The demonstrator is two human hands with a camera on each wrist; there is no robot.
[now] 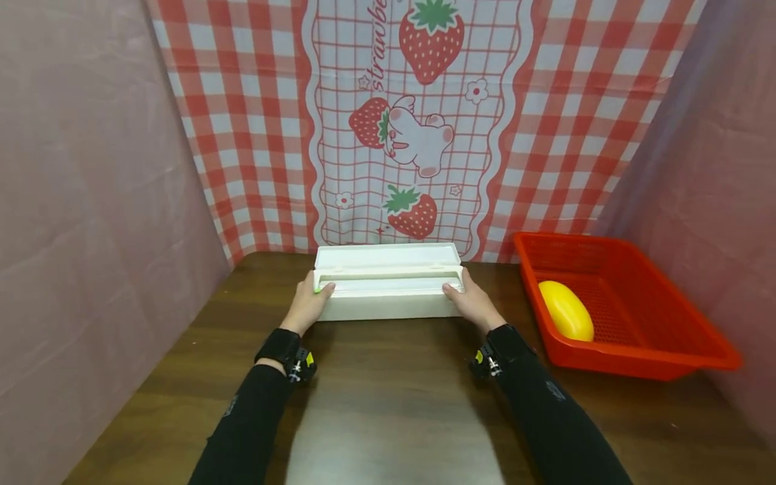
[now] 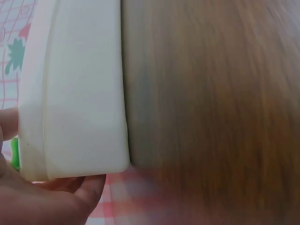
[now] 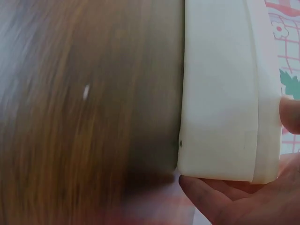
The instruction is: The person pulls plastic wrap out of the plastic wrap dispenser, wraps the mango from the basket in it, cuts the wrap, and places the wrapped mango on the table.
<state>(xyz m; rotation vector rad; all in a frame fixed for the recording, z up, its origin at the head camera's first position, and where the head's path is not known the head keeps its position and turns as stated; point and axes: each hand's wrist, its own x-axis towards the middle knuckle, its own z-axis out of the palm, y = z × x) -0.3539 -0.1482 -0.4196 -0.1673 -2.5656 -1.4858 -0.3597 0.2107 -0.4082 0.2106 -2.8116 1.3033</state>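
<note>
Long box (image 1: pixel 388 309) looks like smooth plastic, kinda satiny. Worktop (image 1: pixel 394 397) is wood-grain with a soft sheen. Basket (image 1: pixel 649 364) seems to be plain plastic, yellow thing (image 1: pixel 566 311) is smooth and glossy. Backdrop (image 1: pixel 412 128)'s wrinkly printed cloth, sleeves (image 1: pixel 242 431) matt fabric.

black sleeves (image 1: pixel 245 421) | grey markings (image 1: pixel 554 391) | black wristbands (image 1: pixel 279 345) | dark wrist devices (image 1: pixel 297 370) | yellow patches (image 1: pixel 310 358) | silvery fittings (image 1: pixel 494 368)

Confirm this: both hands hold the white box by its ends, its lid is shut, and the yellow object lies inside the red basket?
Not quite: the lid is open, at the box's far side, as the head view shows. The left hand and right hand do hold the white box by its ends, and the yellow object lies inside the red basket.
</note>
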